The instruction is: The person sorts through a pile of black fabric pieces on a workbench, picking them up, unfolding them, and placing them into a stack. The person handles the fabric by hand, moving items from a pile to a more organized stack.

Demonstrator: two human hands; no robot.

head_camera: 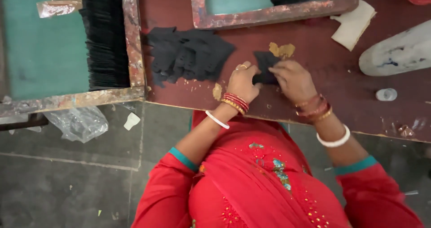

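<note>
I see both hands pinching one small black piece point(266, 66) on the table point(341, 71). It sits between the left hand point(243, 82) and right hand point(292, 80), touching both. The black pile point(188, 53) lies nearer my left hand.

Clear plastic bag point(78, 122) on floor.
</note>
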